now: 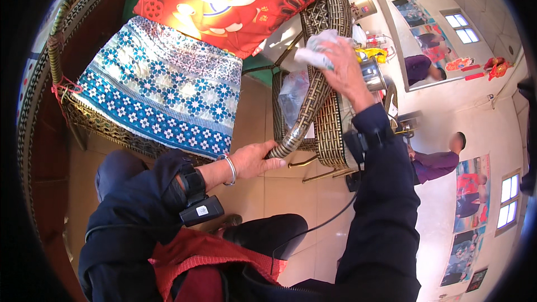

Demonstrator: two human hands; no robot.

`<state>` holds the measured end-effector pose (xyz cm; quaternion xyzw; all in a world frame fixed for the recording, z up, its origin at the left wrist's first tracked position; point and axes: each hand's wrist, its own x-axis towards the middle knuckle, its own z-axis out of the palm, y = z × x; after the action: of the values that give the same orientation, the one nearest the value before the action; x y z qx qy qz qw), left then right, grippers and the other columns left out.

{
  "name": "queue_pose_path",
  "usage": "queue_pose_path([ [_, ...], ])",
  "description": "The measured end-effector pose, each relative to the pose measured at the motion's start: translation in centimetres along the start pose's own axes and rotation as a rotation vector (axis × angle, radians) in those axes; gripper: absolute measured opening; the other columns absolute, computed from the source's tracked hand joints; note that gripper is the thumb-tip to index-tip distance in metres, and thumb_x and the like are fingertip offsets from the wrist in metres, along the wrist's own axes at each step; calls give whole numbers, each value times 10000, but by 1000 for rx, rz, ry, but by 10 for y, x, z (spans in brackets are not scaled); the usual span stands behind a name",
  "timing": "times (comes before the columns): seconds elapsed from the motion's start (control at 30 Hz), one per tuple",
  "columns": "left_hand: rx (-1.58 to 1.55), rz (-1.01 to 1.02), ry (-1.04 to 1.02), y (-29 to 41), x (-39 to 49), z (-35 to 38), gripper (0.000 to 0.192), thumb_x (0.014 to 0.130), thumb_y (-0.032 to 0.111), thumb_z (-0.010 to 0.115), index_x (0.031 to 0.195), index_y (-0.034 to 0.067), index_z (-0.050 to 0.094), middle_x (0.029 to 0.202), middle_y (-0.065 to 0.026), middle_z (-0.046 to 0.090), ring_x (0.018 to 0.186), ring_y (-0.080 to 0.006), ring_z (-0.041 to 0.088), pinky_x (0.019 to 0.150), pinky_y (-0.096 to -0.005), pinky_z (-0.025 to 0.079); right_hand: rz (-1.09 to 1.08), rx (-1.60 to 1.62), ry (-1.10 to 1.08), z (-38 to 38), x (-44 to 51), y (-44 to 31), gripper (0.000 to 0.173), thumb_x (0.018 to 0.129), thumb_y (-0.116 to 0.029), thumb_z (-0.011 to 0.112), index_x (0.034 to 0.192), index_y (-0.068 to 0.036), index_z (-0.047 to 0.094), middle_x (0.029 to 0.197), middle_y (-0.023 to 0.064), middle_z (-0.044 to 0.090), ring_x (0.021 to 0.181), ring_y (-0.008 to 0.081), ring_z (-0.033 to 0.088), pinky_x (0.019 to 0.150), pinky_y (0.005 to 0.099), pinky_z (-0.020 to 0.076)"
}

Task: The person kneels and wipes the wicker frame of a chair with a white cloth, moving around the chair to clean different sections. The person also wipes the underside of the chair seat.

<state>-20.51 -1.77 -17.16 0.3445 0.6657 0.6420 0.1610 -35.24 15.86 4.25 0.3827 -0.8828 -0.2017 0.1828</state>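
My left hand (251, 161), with a silver bangle at its wrist, grips the front end of a woven wicker chair's armrest (308, 111). Higher up on that armrest, my right hand (346, 71) holds a crumpled white cloth (319, 48). The cloth lies at the curved upper part of the armrest; its underside is hidden. A blue and white patterned seat cover (168, 88) is spread over the chair's seat. Against the backrest leans a red cushion (235, 12) with a cartoon animal on it.
Beside the armrest stands a wicker side table (329, 134) with a clear plastic bag (293, 96) on its lower level. Metal canisters (371, 73) and a yellow packet (373, 54) are behind my right hand. A person in purple (436, 163) is farther right. A cable (331, 220) hangs between my arms.
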Motion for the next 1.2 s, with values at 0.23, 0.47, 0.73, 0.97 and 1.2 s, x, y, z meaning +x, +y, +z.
queue_pose_path([
  [0.23, 30, 70, 14, -13, 4, 8, 528, 884, 466, 546, 1238, 80, 480, 1025, -227, 621, 990, -380, 589, 847, -410, 468, -154, 350, -158, -41, -67, -120, 370, 589, -97, 655, 957, -130, 644, 1182, 37, 544, 1250, 334, 385, 1025, 489, 301],
  [0.47, -30, 176, 95, -19, 4, 13, 522, 891, 462, 527, 1247, 85, 467, 1043, -238, 611, 1003, -391, 577, 858, -412, 463, -260, 299, -105, -44, -68, -116, 337, 593, -44, 662, 919, -130, 645, 1182, 19, 553, 1221, 298, 423, 966, 481, 335],
  [0.73, -2, 4, 16, -2, -1, 3, 526, 885, 489, 543, 1091, 7, 499, 856, -221, 602, 855, -358, 606, 742, -402, 472, 96, -95, 77, -14, -10, 12, 326, 709, -43, 591, 1024, -111, 643, 1249, 79, 525, 1158, 309, 464, 1006, 421, 348],
  [0.97, 21, 18, 1, -3, -1, 1, 522, 881, 493, 546, 1090, 16, 504, 842, -225, 604, 826, -376, 606, 721, -416, 472, 152, 166, 159, -3, -24, -3, 309, 725, -42, 579, 1026, -83, 637, 1206, 100, 545, 1180, 341, 437, 1037, 449, 319],
  [1.2, 33, -49, -26, 1, -1, 1, 557, 878, 508, 526, 1145, 19, 500, 937, -235, 626, 920, -404, 595, 796, -442, 467, 170, 314, 73, -32, -98, -134, 477, 619, 20, 593, 1077, -107, 623, 1249, 100, 506, 1251, 393, 363, 1071, 473, 283],
])
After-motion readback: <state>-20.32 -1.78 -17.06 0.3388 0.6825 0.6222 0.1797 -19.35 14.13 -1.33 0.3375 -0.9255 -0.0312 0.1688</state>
